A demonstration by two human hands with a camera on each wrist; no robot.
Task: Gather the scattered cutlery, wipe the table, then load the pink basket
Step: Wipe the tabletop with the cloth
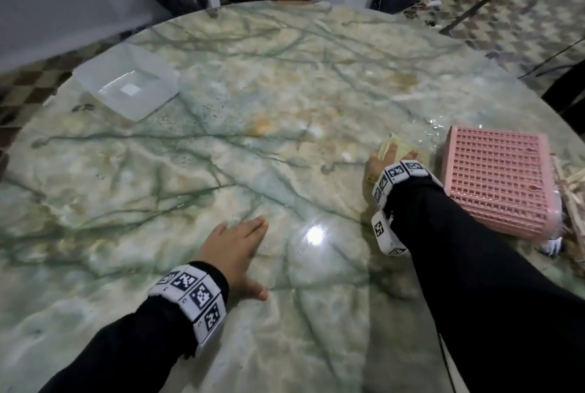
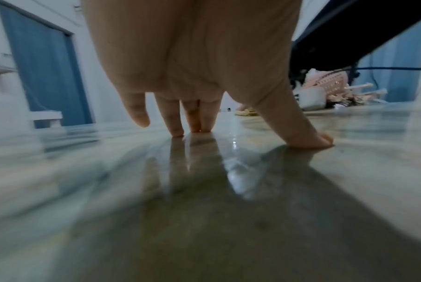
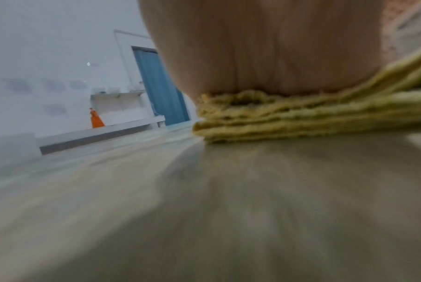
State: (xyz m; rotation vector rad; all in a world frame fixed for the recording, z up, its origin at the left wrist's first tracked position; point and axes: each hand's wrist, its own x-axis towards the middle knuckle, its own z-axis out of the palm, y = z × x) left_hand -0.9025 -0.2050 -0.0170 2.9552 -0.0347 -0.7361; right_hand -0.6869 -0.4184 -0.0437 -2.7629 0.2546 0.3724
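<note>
Head view, surface: round green-veined marble table (image 1: 221,155), glossy, with wet streaks at the right near the basket; patterned floor tiles beyond its rim.
Head view, left hand: left hand (image 1: 235,250) lies flat on the near middle of the table, fingers straight and spread, holding nothing.
Head view, right hand: right hand (image 1: 384,159) presses down on a folded yellow cloth (image 1: 392,145), just left of the pink basket (image 1: 497,183); how its fingers lie is hidden by the wrist band.
Head view, basket: upside down at the right edge, latticed base up.
Head view, cutlery: a pale heap of cutlery (image 1: 573,199) lies just beside the basket's right side, partly cut off by the frame.
Head view, far left: clear plastic tub (image 1: 126,82), well apart from both hands.
Left wrist view: fingertips (image 2: 178,131) and thumb touch the shiny surface, fingers straight; basket and cutlery show far right, blurred.
Right wrist view: palm rests on the cloth's stacked folds, fingers out of sight; blue door (image 3: 158,85) and an orange bottle (image 3: 97,119) behind.
</note>
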